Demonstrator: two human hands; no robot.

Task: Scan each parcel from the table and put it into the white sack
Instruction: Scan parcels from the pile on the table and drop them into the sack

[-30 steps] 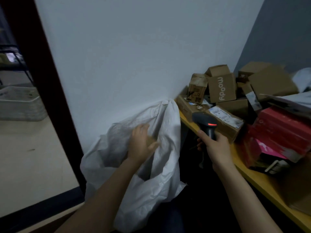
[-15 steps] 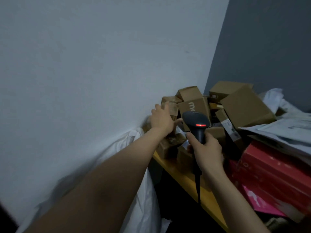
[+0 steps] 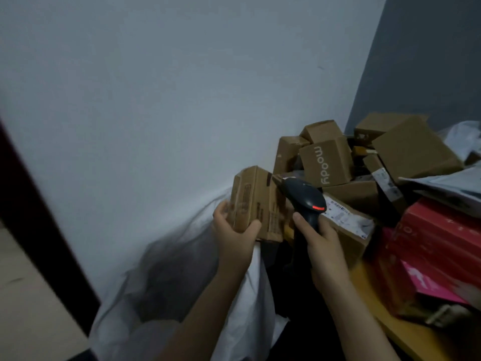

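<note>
- The left hand (image 3: pixel 234 231) is gripping a small brown cardboard parcel (image 3: pixel 256 204), with the thumb curling across its near face and the fingers wrapping behind its left edge; the parcel is hanging just above the right rim of the crumpled white woven sack (image 3: pixel 187 246).
- The right hand (image 3: pixel 321 243) is clasping the handle of a black pistol-shaped barcode scanner (image 3: pixel 304 198), fingers fully curled round it; the scanner is sitting just right of the sack, its head touching or almost touching the parcel's right edge, and I cannot tell which.
- The parcel's long axis is standing roughly upright and leaning slightly; the scanner's nose is pointing up and left at the parcel's upper right corner; whether a barcode is lying under it is too blurred to tell.
- By my judgement the scan is the step in hand; the drop is calling for only a short move down and left, since the sack's opening is lying below the left hand.
- Right of the sack, a heap of brown cardboard boxes (image 3: pixel 325 162) is waiting on the yellow wooden table (image 3: pixel 411 337).
</note>
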